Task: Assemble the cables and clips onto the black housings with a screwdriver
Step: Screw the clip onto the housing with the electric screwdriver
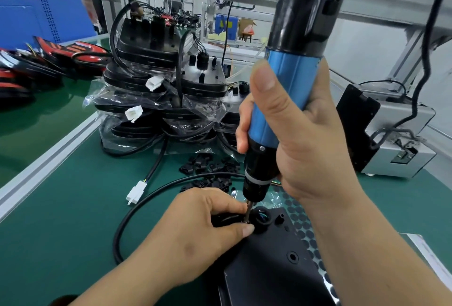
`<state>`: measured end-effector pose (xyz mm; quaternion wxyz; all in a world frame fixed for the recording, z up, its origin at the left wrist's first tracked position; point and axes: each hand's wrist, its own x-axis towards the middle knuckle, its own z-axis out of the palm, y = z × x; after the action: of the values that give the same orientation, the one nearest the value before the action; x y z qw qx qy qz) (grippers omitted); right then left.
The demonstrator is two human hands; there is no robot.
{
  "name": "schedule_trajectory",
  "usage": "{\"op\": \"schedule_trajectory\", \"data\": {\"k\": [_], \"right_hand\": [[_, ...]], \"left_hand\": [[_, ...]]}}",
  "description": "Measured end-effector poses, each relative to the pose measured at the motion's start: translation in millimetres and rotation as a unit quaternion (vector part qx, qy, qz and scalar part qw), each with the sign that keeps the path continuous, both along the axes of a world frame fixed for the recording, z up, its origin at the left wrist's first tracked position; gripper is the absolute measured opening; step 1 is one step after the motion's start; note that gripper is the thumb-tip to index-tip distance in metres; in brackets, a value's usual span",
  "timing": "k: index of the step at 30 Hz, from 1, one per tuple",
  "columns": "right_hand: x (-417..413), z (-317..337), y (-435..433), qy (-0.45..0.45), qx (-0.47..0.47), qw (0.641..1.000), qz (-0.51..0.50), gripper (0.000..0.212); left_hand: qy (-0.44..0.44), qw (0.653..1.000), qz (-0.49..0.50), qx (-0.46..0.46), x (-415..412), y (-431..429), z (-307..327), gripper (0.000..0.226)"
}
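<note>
On matte black housing (269, 269), grooved blue screwdriver (289, 78)

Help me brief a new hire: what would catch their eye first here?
The large blue-and-black electric screwdriver fills the centre, gripped by the right hand, its bit pressed to the black housing at the bottom. The left hand pinches the black cable beside the bit. Behind them, a stack of bagged housings sits on the green mat.
</note>
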<state>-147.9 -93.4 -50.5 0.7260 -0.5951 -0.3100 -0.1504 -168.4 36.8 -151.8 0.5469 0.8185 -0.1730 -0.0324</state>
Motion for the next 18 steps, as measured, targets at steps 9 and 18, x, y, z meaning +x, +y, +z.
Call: {"op": "schedule_trajectory", "data": {"k": [9, 18], "right_hand": [[-0.9, -0.6, -1.8, -0.002, 0.014, 1.000, 0.011, 0.026], [0.0, -1.4, -2.7, 0.010, 0.012, 1.000, 0.021, 0.026]], "left_hand": [[-0.015, 1.000, 0.006, 0.010, -2.0, -0.7, 2.2, 0.026], [-0.010, 0.999, 0.009, 0.035, -2.1, 0.7, 4.2, 0.025]]}}
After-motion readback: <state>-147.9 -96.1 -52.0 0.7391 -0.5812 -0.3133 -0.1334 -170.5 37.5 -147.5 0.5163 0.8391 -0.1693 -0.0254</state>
